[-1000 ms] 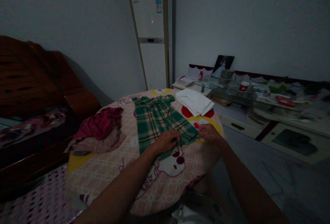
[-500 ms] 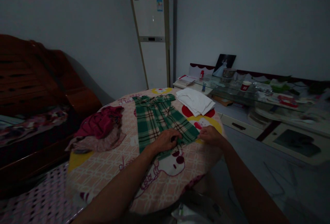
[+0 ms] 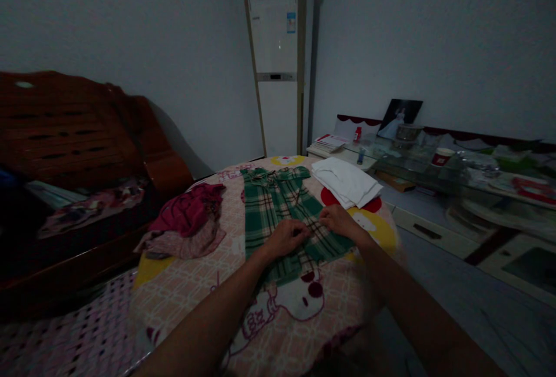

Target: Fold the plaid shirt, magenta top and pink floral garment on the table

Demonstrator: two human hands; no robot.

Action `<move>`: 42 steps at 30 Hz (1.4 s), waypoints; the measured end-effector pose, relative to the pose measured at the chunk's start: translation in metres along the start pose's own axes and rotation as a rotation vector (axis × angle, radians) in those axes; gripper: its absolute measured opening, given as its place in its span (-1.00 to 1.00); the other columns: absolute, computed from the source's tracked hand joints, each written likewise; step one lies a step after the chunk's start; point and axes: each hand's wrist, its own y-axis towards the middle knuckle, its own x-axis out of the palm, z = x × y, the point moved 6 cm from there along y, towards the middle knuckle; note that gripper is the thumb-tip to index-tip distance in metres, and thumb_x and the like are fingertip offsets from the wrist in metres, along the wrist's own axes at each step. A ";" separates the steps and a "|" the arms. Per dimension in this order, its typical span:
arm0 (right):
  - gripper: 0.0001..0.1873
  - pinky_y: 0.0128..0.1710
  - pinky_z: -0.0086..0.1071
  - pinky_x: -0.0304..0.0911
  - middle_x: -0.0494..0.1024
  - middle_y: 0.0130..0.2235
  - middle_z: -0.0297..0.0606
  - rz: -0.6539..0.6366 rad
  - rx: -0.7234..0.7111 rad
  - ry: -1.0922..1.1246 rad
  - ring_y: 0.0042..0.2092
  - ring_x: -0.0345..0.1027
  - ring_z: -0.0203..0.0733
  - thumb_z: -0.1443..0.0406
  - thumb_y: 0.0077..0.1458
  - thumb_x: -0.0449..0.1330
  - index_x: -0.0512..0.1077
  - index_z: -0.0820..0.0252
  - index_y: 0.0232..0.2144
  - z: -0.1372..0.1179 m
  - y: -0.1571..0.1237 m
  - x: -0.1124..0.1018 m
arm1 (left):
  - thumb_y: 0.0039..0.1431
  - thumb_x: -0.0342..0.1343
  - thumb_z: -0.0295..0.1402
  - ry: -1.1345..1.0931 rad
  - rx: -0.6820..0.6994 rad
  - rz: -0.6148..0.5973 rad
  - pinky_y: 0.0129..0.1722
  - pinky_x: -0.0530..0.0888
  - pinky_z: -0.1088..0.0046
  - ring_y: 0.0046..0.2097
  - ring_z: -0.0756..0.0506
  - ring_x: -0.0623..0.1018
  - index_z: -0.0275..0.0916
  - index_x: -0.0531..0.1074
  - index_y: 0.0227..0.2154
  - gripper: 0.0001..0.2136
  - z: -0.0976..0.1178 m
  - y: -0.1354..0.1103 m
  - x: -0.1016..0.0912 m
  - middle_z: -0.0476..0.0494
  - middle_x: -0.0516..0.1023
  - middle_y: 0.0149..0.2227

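Note:
A green plaid shirt [image 3: 269, 215] with cream and dark stripes lies spread on a round table under a patterned pink cloth [image 3: 191, 302]. My left hand [image 3: 287, 238] rests on the lower middle of the shirt, its fingers curled and closed on the fabric. To its right, my right hand [image 3: 341, 220] has its fingers pinched together at the shirt's right side. Both sets of fingertips are dim and partly hidden. Left of the shirt is a crumpled heap of maroon and pinkish clothing [image 3: 191, 212]. A folded white cloth [image 3: 345, 181] lies beyond my right hand.
A wooden bench [image 3: 65, 128] with fabric on its seat stands at the left. On the right, a low cabinet with a glass top [image 3: 403, 160] carries a paper cup [image 3: 442, 157], a photo [image 3: 399, 118] and clutter. A tall white air conditioner [image 3: 280, 116] stands behind the table.
My right hand has moved from the shirt's lower right corner up and inward, closer to my left hand. My left hand stays on the shirt. The view has shifted somewhat to the left.

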 end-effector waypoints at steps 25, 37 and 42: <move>-0.69 0.15 -0.16 0.23 0.27 0.29 0.03 0.113 -0.077 -0.336 0.15 0.35 0.09 0.42 0.17 0.07 0.55 0.26 -0.11 0.034 0.194 0.031 | 0.17 0.05 -0.60 -0.366 -0.616 0.469 -0.22 0.53 0.52 -0.31 0.01 0.62 -0.31 0.57 -0.07 -0.68 -0.180 0.101 -0.058 -0.16 0.67 -0.18; -0.67 -0.07 -0.38 0.29 0.66 -0.21 -0.02 0.073 -0.085 -0.464 -0.08 0.49 -0.03 0.43 0.07 0.08 0.64 0.35 -0.24 0.005 0.292 -0.019 | 0.13 0.15 -0.57 -0.657 -0.664 0.548 -0.34 0.52 0.52 -0.50 0.06 0.52 -0.30 0.62 -0.33 -0.85 -0.187 0.105 -0.056 -0.06 0.63 -0.39; -0.63 0.02 -0.37 0.27 0.64 -0.09 -0.13 0.096 -0.258 -0.293 -0.01 0.47 -0.10 0.48 0.02 0.07 0.63 0.27 -0.21 -0.048 0.317 -0.012 | 0.11 0.19 -0.56 -0.719 -0.655 0.606 -0.35 0.54 0.50 -0.52 0.07 0.50 -0.33 0.61 -0.37 -0.89 -0.186 0.103 -0.059 -0.03 0.57 -0.47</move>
